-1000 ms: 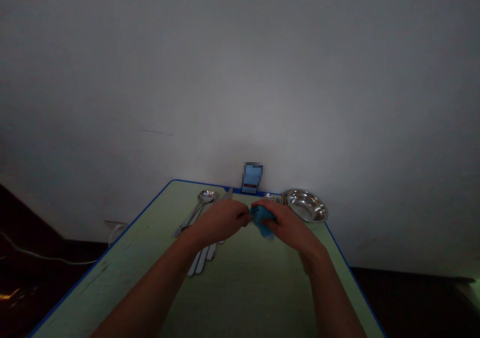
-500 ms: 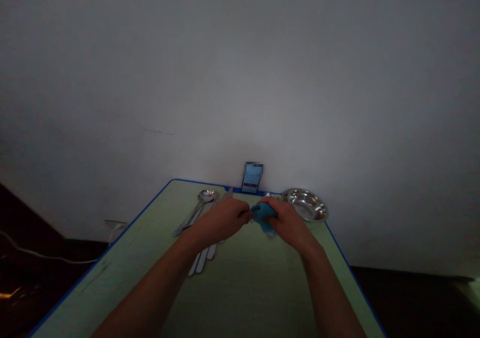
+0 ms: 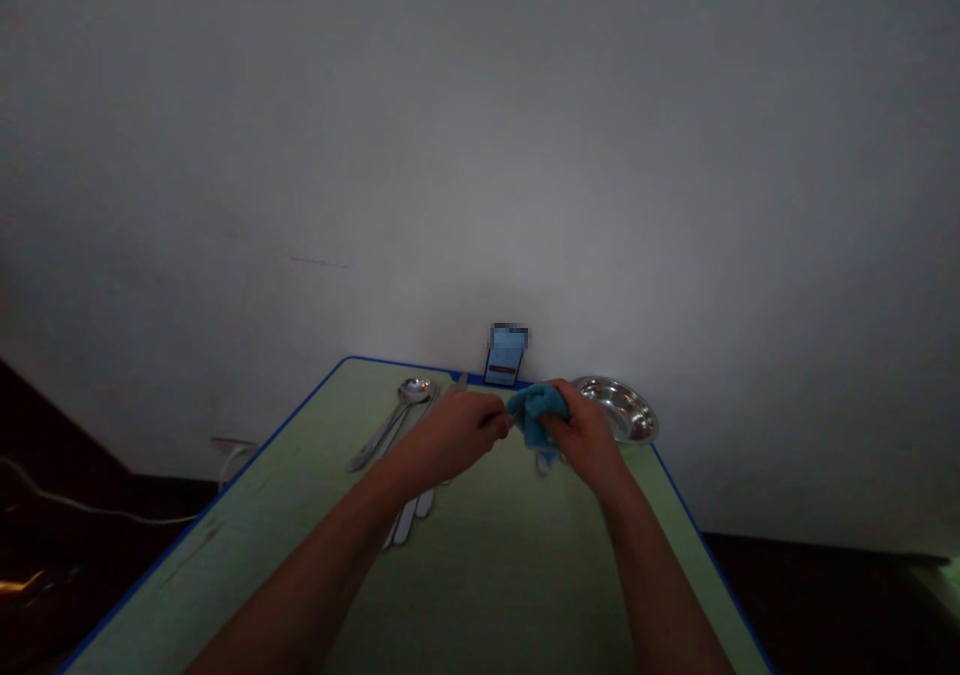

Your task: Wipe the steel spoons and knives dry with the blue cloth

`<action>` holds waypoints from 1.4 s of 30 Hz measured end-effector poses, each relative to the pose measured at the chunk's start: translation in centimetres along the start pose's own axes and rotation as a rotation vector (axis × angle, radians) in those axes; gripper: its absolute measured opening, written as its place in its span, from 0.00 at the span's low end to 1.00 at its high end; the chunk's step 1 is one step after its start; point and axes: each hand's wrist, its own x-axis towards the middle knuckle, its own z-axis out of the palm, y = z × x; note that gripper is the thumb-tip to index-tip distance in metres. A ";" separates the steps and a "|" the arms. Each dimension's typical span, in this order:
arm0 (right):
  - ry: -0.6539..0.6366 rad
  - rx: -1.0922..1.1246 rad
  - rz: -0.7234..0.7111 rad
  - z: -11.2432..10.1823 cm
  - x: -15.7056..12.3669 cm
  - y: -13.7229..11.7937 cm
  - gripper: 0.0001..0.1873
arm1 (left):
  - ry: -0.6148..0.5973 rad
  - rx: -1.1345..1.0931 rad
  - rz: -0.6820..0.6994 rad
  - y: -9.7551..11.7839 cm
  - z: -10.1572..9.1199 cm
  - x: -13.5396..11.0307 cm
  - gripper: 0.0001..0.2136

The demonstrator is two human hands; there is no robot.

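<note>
My right hand (image 3: 592, 445) is closed around a bunched blue cloth (image 3: 536, 413) above the far part of the table. Facing it, my left hand (image 3: 466, 430) pinches at the cloth's left edge. Whatever lies between its fingertips is too small and dark to make out. Metal spoons (image 3: 415, 390) lie to the left of my left hand. Flat metal cutlery handles (image 3: 405, 522) show from under my left forearm, their upper parts partly hidden. Just below the cloth, a small silvery end (image 3: 543, 463) peeks out. A shiny metal bowl (image 3: 637, 417) sits behind my right hand, which covers part of it.
A phone (image 3: 505, 363) leans upright against the grey wall (image 3: 480, 155) at the table's back edge. The pale green table (image 3: 487, 585) has a blue rim. A white cable (image 3: 97, 508) hangs at the left, beyond the table.
The blue cloth has shifted slightly and looks more spread over the right hand's fingers. The right hand has moved a little to the right; the left hand stays close to it.
</note>
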 end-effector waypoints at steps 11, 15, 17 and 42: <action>0.180 0.110 0.080 0.0 0.2 0.1 0.08 | 0.035 -0.125 0.000 0.3 1.0 0.3 0.13; 0.239 0.185 0.129 0.3 0.3 0.2 0.12 | 0.050 -0.166 -0.005 0.6 1.5 0.3 0.12; 0.269 0.222 0.150 0.3 0.3 0.0 0.13 | 0.069 -0.173 -0.008 0.8 1.9 0.4 0.13; -0.100 0.083 -0.130 -1.2 0.0 0.6 0.24 | 0.128 0.275 -0.002 -0.1 1.5 0.4 0.14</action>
